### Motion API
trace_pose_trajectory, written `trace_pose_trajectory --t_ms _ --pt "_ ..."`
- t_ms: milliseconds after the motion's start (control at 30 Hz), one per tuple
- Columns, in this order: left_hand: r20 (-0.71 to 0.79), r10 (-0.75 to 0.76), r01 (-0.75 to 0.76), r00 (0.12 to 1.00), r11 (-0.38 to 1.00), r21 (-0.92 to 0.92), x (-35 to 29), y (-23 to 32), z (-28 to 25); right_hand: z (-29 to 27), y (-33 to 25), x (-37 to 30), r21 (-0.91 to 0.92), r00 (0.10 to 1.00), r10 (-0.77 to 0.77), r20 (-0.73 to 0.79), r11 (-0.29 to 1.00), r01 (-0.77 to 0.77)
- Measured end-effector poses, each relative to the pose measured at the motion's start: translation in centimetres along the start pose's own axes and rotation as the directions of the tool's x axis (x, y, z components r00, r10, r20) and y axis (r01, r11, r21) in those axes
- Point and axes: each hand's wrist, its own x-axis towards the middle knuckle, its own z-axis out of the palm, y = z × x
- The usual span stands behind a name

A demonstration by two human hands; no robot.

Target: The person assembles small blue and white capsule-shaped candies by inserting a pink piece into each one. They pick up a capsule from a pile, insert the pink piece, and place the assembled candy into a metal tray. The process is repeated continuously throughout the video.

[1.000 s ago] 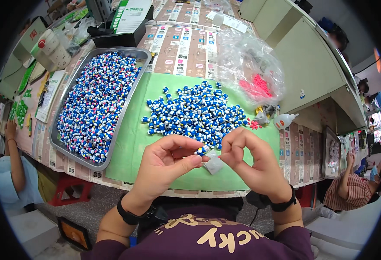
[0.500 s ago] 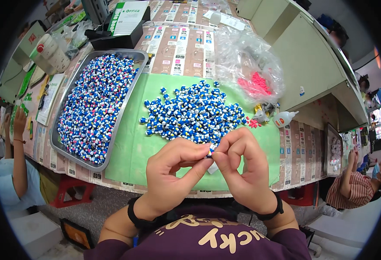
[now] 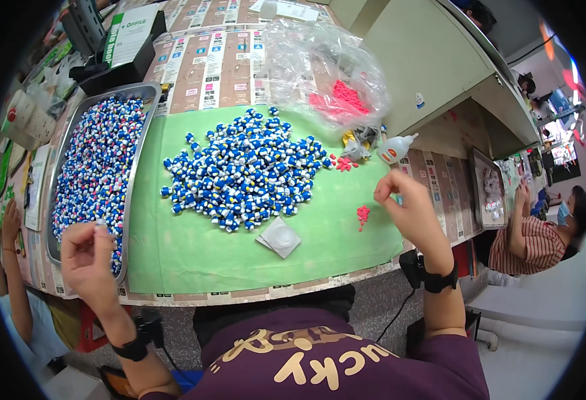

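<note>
My left hand [image 3: 91, 267] is closed in a pinch over the near end of a metal tray [image 3: 147, 127], with a small whitish-and-blue piece [image 3: 99, 223] at the fingertips. That tray is full of small blue-and-white pieces, some with pink spots. To the right, a heap of similar small blue-and-white pieces [image 3: 246, 167] with yellow dots lies on a green mat [image 3: 166, 260]. My right hand [image 3: 413, 207] is raised above the mat's right edge, thumb and finger curled together; whatever is between them cannot be made out. Nearest it are tiny pink pieces [image 3: 363, 215] on the mat.
A stacked pair of small square pads [image 3: 281, 238] sits before the heap. Beyond my right hand lie a white squeeze bottle [image 3: 395, 149], crumpled foil [image 3: 358, 144] and a clear bag [image 3: 299, 67] with pink pieces. A grey cabinet [image 3: 426, 60] stands at right; co-workers sit on both sides.
My hands have parted from over the mat: the left went to the tray with a small piece, the right moved to the mat's right side. The view has swung right, and the square pads are now uncovered.
</note>
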Motion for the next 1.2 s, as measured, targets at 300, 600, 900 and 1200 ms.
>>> trace_pose_trajectory --t_ms 300,600,900,1200 --pt "0.030 0.002 -0.015 1.000 0.907 0.420 0.9 1.3 1.5 2.8 1.0 -0.3 -0.082 0.997 -0.017 0.072 0.996 0.023" --pt "0.507 0.036 -0.323 0.861 0.808 0.492 1.6 0.4 7.9 2.9 1.2 -0.9 -0.217 0.994 -0.098 0.057 0.970 0.108" --pt "0.485 -0.069 -0.201 0.872 0.852 0.483 1.5 -5.8 5.8 3.5 1.4 -0.5 -0.178 0.984 -0.138 0.112 0.971 0.157" --pt "0.557 -0.184 -0.288 0.810 0.702 0.652 0.8 1.7 6.3 4.8 2.0 -0.9 -0.298 0.987 -0.158 0.005 0.942 0.153"
